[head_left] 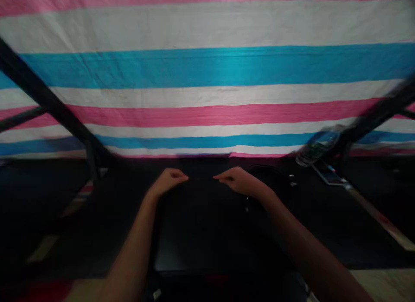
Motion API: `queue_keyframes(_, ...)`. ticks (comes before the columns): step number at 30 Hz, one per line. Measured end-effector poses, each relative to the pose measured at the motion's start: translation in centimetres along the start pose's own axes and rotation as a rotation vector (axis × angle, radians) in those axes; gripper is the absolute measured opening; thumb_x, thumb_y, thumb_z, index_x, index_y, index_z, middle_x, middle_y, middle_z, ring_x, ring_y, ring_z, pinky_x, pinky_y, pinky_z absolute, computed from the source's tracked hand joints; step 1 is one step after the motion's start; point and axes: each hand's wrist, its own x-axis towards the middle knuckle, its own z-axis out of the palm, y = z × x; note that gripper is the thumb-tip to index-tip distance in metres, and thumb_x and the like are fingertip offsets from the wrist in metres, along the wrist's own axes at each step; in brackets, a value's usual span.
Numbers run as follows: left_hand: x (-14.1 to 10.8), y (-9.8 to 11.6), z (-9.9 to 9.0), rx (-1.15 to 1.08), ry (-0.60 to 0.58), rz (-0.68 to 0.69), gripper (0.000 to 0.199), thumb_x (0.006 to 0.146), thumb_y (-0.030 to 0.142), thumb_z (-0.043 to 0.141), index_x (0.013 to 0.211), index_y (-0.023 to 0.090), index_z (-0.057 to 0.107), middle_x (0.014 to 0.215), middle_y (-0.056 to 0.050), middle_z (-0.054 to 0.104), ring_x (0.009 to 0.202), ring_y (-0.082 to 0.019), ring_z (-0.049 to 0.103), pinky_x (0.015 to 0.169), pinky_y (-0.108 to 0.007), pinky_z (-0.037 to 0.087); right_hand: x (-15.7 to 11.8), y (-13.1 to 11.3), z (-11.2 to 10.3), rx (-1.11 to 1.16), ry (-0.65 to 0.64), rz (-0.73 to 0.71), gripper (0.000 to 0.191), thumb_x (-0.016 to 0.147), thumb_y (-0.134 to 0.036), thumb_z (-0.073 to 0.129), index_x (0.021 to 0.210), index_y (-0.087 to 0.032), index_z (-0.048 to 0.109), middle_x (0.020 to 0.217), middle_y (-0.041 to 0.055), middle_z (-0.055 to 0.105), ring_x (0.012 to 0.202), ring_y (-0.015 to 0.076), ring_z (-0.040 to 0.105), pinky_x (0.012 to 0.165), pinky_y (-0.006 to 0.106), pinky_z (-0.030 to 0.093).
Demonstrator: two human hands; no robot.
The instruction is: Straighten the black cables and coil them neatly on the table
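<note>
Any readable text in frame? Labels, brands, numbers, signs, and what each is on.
No legible text anywhere.
Clear plastic bottle: any label print is too blurred to read.
Phone: too small and blurred to read anything.
Striped sheet: colour bands only, no lettering visible.
Thin strand between left hand and right hand: no markings visible.

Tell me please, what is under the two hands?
A dark surface shows around the left hand and right hand, which pinch a thin strand. What lies directly beneath them is covered.
</note>
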Motion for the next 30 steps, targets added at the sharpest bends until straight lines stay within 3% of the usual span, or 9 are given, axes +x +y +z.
queue_keyframes(7,-0.4,-0.4,-1.1,-0.054,-0.090,-0.048,0.041,0.073,0.049,0.079,0.095,0.014,0.080,0.060,-0.001,0.064,0.048,-0.009,0.039,0.045,-0.022,0.024,-2.2,2.5,-5.2,-0.067,0.023,0.093,0.030,0.085,-0.018,0.059,0.105,-0.025,0.081,0.104,0.0048,0.080,0.094,0.0248,0.074,0.088,0.036,0.056)
queue_keyframes(12,-0.6,-0.8,-2.5,-0.077,-0.110,-0.073,0.039,0.075,0.046,0.078,0.098,0.015,0.079,0.061,0.000,0.060,0.049,-0.009,0.039,0.046,-0.022,0.026,-4.7,5.5,-9.6,-0.074,0.100,0.221,0.024,0.082,-0.024,0.061,0.092,-0.022,0.082,0.093,0.0071,0.080,0.086,0.0256,0.074,0.079,0.038,0.057)
queue_keyframes(17,-1.0,-0.8,-3.6,-0.045,-0.131,-0.113,0.040,0.074,0.048,0.080,0.098,0.016,0.080,0.055,0.003,0.054,0.048,-0.009,0.038,0.045,-0.022,0.024,-7.3,7.3,-12.4,-0.063,0.219,0.393,0.015,0.080,-0.027,0.071,0.083,-0.017,0.081,0.084,0.0086,0.079,0.077,0.0243,0.070,0.073,0.035,0.054)
queue_keyframes(23,-1.7,-0.8,-4.5,-0.048,-0.232,-0.152,0.041,0.074,0.051,0.079,0.093,0.015,0.079,0.054,0.004,0.050,0.046,-0.008,0.035,0.044,-0.022,0.021,-9.4,8.4,-14.4,-0.174,0.369,0.518,0.017,0.085,-0.023,0.066,0.080,-0.015,0.080,0.081,0.0095,0.077,0.076,0.0234,0.066,0.071,0.033,0.048)
queue_keyframes(30,-2.6,-0.9,-5.7,-0.066,-0.397,-0.193,0.043,0.075,0.053,0.078,0.088,0.012,0.080,0.050,0.004,0.044,0.045,-0.007,0.030,0.045,-0.022,0.018,-10.1,8.9,-14.3,-0.200,0.461,0.523,0.017,0.081,-0.032,0.070,0.081,-0.017,0.078,0.082,0.0090,0.077,0.079,0.0245,0.067,0.071,0.032,0.046)
